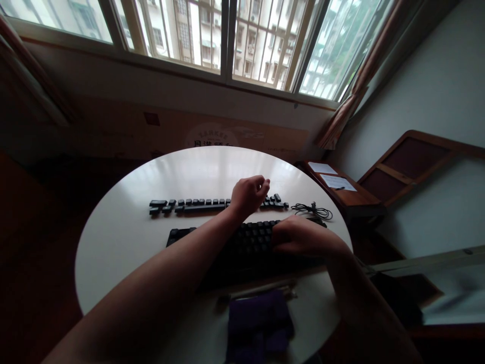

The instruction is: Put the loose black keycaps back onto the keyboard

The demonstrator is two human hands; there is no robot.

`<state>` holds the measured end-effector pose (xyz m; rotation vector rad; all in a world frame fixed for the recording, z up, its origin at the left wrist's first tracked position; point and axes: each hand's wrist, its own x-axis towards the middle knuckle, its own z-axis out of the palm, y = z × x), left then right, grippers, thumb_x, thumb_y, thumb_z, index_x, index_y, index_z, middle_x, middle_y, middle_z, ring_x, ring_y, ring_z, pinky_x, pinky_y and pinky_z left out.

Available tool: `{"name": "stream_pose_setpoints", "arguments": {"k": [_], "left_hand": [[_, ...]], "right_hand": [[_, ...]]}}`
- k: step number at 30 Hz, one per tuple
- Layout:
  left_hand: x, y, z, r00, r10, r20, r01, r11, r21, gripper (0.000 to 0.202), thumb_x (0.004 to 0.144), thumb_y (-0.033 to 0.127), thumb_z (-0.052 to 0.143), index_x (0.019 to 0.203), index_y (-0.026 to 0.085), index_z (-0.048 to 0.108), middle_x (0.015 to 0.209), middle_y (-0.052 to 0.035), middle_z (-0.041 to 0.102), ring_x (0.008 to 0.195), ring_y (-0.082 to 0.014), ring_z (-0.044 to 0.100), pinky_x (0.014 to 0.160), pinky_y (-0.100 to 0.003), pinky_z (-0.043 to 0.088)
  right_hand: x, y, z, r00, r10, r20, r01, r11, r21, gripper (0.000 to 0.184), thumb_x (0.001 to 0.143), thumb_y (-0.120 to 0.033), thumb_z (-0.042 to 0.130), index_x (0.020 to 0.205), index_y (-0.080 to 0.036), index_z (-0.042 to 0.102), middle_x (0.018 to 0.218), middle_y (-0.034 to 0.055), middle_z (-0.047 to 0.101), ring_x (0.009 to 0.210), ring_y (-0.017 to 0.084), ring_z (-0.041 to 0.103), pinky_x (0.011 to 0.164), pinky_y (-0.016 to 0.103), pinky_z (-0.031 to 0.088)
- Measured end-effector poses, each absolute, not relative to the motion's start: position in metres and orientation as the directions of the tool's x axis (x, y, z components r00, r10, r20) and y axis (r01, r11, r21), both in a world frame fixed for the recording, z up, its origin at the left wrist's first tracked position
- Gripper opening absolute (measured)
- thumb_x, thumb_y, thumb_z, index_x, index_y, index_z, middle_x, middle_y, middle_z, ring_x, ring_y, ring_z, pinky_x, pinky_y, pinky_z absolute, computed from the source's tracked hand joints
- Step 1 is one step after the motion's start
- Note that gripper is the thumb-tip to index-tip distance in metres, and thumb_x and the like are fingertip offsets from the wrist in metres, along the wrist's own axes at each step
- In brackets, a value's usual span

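A black keyboard (227, 242) lies on the round white table (125, 237) in front of me. Beyond it, loose black keycaps (189, 205) sit in a row. My left hand (248, 194) reaches over the keyboard to the right part of that row, fingers curled in a pinch; what they hold is too small to make out. My right hand (303, 237) rests palm down on the right end of the keyboard, fingers closed against it.
A coiled black cable (314, 210) lies at the table's right edge. A purple cloth (259, 326) and a thin stick-like tool (265, 289) sit near the front edge. A wooden side table with papers (333, 182) stands to the right. Windows are beyond.
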<state>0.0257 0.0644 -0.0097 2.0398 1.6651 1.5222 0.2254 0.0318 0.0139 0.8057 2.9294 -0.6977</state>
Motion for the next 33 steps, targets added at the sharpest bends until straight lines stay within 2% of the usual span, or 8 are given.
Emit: {"name": "stream_pose_setpoints", "arguments": {"k": [4,8,14,20,22,25,28,33], "left_hand": [[0.026,0.064,-0.01,-0.095,0.786,0.611,0.688,-0.392,0.611,0.041,0.093,0.037,0.051,0.057,0.022,0.037,0.053,0.0026,0.036,0.054,-0.0143,0.027,0.058,-0.032,0.023],[0.027,0.064,-0.01,-0.101,0.793,0.601,0.689,-0.38,0.617,0.042,0.093,0.036,0.051,0.056,0.022,0.038,0.054,0.0024,0.038,0.054,-0.0146,0.028,0.058,-0.032,0.023],[0.027,0.065,-0.011,-0.126,0.794,0.595,0.67,-0.374,0.641,0.041,0.092,0.037,0.05,0.056,0.022,0.037,0.053,0.0021,0.037,0.054,-0.0145,0.029,0.058,-0.032,0.023],[0.023,0.066,-0.011,-0.161,0.792,0.588,0.638,-0.371,0.675,0.041,0.092,0.039,0.047,0.057,0.021,0.035,0.053,0.003,0.034,0.054,-0.0136,0.03,0.058,-0.031,0.023],[0.022,0.067,-0.011,-0.173,0.796,0.58,0.636,-0.359,0.683,0.041,0.092,0.04,0.047,0.057,0.021,0.036,0.052,0.003,0.035,0.054,-0.0136,0.031,0.059,-0.031,0.024],[0.02,0.069,-0.011,-0.182,0.788,0.589,0.63,-0.367,0.685,0.042,0.092,0.04,0.046,0.057,0.021,0.036,0.052,0.003,0.036,0.053,-0.0134,0.033,0.058,-0.031,0.024],[0.02,0.07,-0.011,-0.201,0.779,0.593,0.616,-0.37,0.695,0.042,0.093,0.041,0.046,0.057,0.021,0.036,0.052,0.0033,0.036,0.052,-0.0133,0.034,0.058,-0.031,0.025],[0.016,0.071,-0.01,-0.273,0.766,0.581,0.554,-0.368,0.746,0.041,0.093,0.043,0.046,0.058,0.021,0.045,0.052,0.0023,0.043,0.053,-0.0144,0.04,0.059,-0.031,0.029]], "right_hand": [[0.221,0.022,0.017,-0.846,0.508,-0.161,0.531,0.787,-0.313,0.012,0.084,-0.023,0.068,0.078,-0.014,0.064,0.074,-0.0024,0.063,0.065,0.004,0.048,0.063,0.018,0.028],[0.219,0.015,0.017,-0.806,0.575,-0.141,0.592,0.781,-0.197,0.015,0.085,-0.027,0.068,0.078,-0.014,0.064,0.08,0.0003,0.066,0.07,0.006,0.051,0.064,0.022,0.024],[0.22,0.01,0.013,-0.784,0.607,-0.127,0.62,0.767,-0.164,0.014,0.087,-0.028,0.067,0.083,-0.015,0.065,0.085,0.0013,0.067,0.076,0.008,0.056,0.067,0.023,0.024],[0.215,-0.011,0.008,-0.751,0.656,-0.078,0.659,0.751,-0.035,0.016,0.093,-0.022,0.058,0.08,-0.016,0.066,0.082,0.0041,0.066,0.074,0.012,0.056,0.068,0.027,0.023],[0.21,-0.022,0.009,-0.723,0.682,-0.109,0.685,0.729,0.016,0.015,0.091,-0.012,0.055,0.084,-0.016,0.068,0.085,0.0059,0.067,0.079,0.015,0.058,0.068,0.028,0.025],[0.198,-0.035,0.009,-0.668,0.72,-0.187,0.714,0.691,0.11,0.027,0.084,0.0,0.052,0.095,-0.013,0.072,0.092,0.0109,0.069,0.085,0.02,0.062,0.065,0.029,0.029],[0.184,-0.046,0.001,-0.643,0.736,-0.212,0.706,0.677,0.207,0.03,0.083,0.001,0.053,0.099,-0.01,0.075,0.096,0.0171,0.068,0.085,0.023,0.063,0.064,0.03,0.035],[0.169,-0.056,-0.013,-0.629,0.752,-0.197,0.691,0.657,0.302,0.021,0.083,-0.004,0.055,0.087,-0.005,0.076,0.088,0.0222,0.066,0.082,0.026,0.062,0.064,0.031,0.042]]}}
